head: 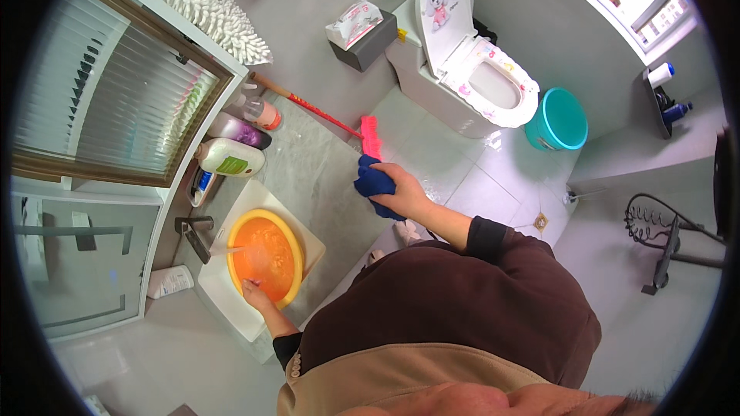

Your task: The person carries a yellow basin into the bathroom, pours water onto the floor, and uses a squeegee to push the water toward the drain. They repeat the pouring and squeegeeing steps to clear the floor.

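Observation:
My right hand grips a bunched dark blue cloth, held out above the floor beside the grey counter. A plastic basin with a yellow rim and orange inside sits in the white sink. Water streams into it from a dark tap, and the water surface is rippled. At the basin's near left rim is my left hand, its fingers hooked over the edge. The tips of those fingers are partly hidden.
Bottles, including a white pump bottle, line the grey counter below a mirror cabinet. A red-handled brush leans past the counter's corner. Beyond are a toilet with its lid up and a teal bucket. The tiled floor looks wet.

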A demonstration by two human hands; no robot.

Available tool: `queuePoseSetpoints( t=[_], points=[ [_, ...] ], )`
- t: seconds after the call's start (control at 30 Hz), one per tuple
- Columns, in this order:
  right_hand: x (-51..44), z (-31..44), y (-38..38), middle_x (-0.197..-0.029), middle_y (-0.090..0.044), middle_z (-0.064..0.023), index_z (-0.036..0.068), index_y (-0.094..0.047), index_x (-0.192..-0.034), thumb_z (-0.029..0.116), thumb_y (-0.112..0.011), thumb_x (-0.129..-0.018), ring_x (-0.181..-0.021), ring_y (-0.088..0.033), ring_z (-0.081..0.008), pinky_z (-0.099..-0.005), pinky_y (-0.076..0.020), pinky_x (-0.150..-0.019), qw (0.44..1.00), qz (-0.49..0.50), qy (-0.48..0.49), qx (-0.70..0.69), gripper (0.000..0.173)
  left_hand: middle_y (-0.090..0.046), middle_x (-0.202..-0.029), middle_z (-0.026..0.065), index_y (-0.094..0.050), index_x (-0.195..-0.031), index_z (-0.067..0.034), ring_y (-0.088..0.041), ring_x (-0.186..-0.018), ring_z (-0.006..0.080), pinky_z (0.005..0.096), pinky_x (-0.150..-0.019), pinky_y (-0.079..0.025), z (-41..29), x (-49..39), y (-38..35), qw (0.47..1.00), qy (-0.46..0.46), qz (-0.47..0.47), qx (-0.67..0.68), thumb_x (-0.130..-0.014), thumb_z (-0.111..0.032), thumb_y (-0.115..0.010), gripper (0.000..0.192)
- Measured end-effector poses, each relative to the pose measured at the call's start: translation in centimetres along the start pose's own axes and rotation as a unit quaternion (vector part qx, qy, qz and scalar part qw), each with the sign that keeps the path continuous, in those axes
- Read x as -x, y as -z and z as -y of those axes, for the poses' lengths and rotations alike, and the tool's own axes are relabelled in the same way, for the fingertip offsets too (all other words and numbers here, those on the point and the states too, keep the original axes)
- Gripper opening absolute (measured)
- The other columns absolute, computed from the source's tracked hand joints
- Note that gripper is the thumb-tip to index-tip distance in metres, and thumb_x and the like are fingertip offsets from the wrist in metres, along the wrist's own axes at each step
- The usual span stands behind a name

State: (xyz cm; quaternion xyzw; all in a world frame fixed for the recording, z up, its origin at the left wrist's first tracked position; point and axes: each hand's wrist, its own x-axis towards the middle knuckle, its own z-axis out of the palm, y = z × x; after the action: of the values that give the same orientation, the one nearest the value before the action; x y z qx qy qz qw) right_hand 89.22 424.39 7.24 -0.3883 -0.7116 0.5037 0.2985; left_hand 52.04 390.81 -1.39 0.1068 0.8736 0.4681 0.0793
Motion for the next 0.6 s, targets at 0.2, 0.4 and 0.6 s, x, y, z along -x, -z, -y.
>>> queuePoseSetpoints(
  t=[0.2, 0.4, 0.6],
  points=[
    [-0.9, 0.4, -1.8, -0.12, -0.051, -0.0128, 0.014, -0.049, -0.122, 0.017, -0.072, -0.068, -0.106, -0.053, -0.0337, -0.0387, -0.0447, -0.089, 0.995, 0.096, 0.035, 0.013, 0.06, -0.059, -0.085, 0.0098, -0.057, -0.099, 0.002, -0.058, -0.084, 0.0183, 0.0274, -0.079, -0.046, 0.1, 2.2, -1.4, 0.986, -0.079, -0.112, 0.098, -0.089, -0.005, -0.05, 0.014],
    [-1.1, 0.0, -3.1, -0.12, -0.051, -0.0143, 0.013, -0.05, -0.122, 0.015, -0.073, -0.065, -0.107, -0.052, -0.0343, -0.0385, -0.0447, -0.089, 0.991, 0.122, 0.051, 0.009, 0.061, -0.063, -0.078, 0.0072, -0.063, -0.086, 0.001, -0.058, -0.074, 0.0138, 0.0264, -0.071, -0.048, -0.9, 4.3, -0.3, 0.995, -0.064, -0.074, 0.0, -0.084, -0.008, -0.061, 0.009],
    [-1.8, -0.6, -4.0, -0.119, -0.051, -0.0168, 0.01, -0.052, -0.12, 0.014, -0.076, -0.062, -0.11, -0.051, -0.0338, -0.0371, -0.0426, -0.093, 0.987, 0.133, 0.086, 0.035, 0.062, -0.062, -0.064, 0.0042, -0.065, -0.072, -0.001, -0.052, -0.059, 0.0098, 0.0265, -0.059, -0.045, -1.9, 5.4, 0.0, 0.982, -0.028, -0.155, -0.108, -0.079, -0.018, -0.071, 0.019]
  ],
)
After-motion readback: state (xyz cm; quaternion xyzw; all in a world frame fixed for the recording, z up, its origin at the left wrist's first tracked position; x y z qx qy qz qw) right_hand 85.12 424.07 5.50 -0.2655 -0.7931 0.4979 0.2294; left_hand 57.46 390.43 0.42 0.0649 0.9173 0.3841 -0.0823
